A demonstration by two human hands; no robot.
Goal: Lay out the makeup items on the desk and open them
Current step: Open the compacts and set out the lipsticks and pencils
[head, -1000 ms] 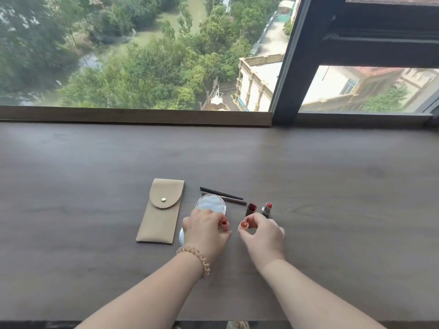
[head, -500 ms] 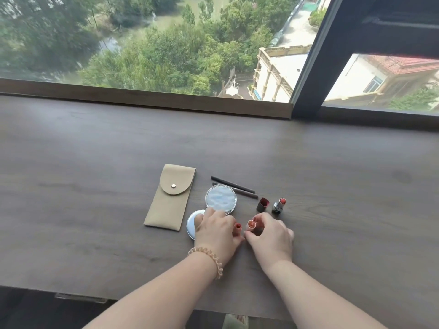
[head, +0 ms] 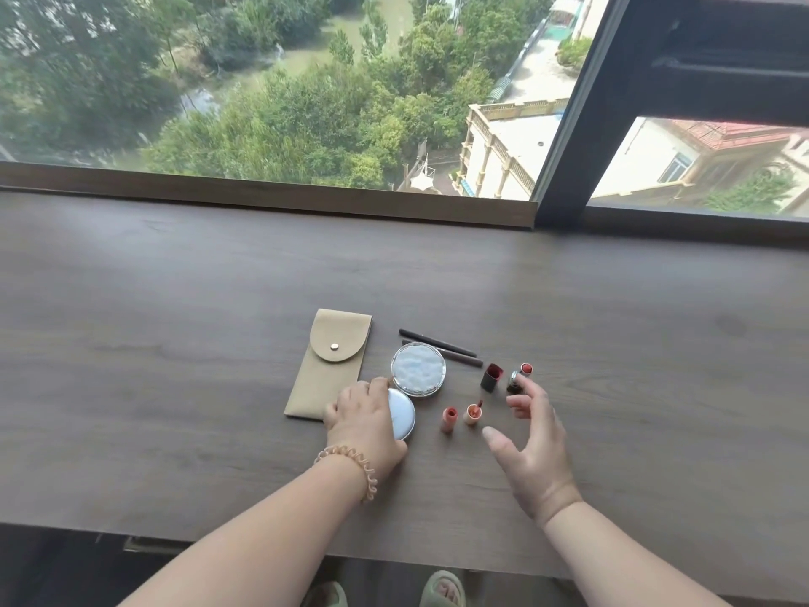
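I am seeing two small peach lip-tint pieces standing uncapped on the dark wooden desk, just beside the round white compact. My left hand is now resting on that compact; my right hand is spread and empty, having let go of the pieces.

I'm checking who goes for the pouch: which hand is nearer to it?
Left. The left hand rests at the pouch's near right corner, also on the round lid. The right hand is open, far right of it, past the small tubes.
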